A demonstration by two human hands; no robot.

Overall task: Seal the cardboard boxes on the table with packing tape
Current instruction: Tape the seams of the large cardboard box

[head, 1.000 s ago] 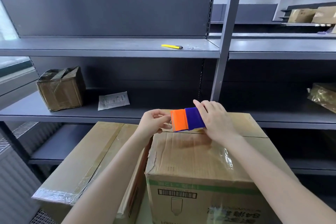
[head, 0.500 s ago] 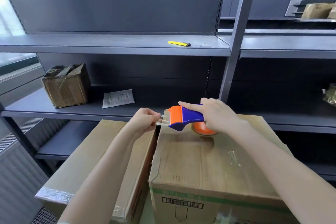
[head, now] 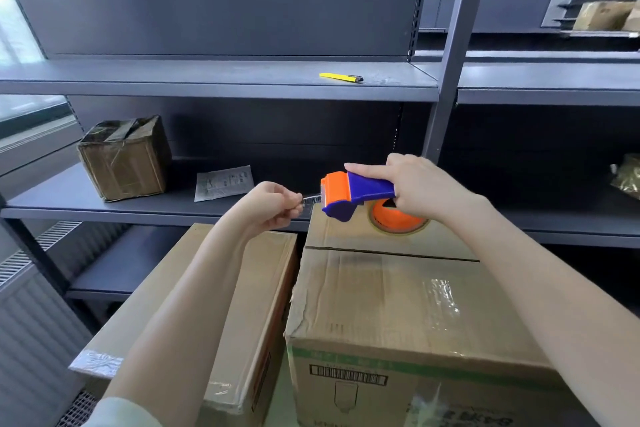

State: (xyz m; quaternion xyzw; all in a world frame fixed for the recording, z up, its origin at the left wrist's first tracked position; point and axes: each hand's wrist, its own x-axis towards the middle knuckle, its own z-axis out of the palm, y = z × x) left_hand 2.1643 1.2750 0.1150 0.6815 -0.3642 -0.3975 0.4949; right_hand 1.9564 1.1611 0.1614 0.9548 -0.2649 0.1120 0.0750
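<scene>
- My right hand is curled round the handle of the tape dispenser, forefinger laid straight along its top. It holds the dispenser just above the far end of the taller cardboard box.
- My left hand is closed, thumb and fingers pinching the free end of the tape. The tape runs short and taut from the dispenser's mouth, past the box's left edge.
- The dispenser is blue with an orange front guard; its orange roll sits under my right palm.
- The tape is clear and glossy.
- A dark seam crosses the taller box's top.
- The lower box touches it on the left.
</scene>
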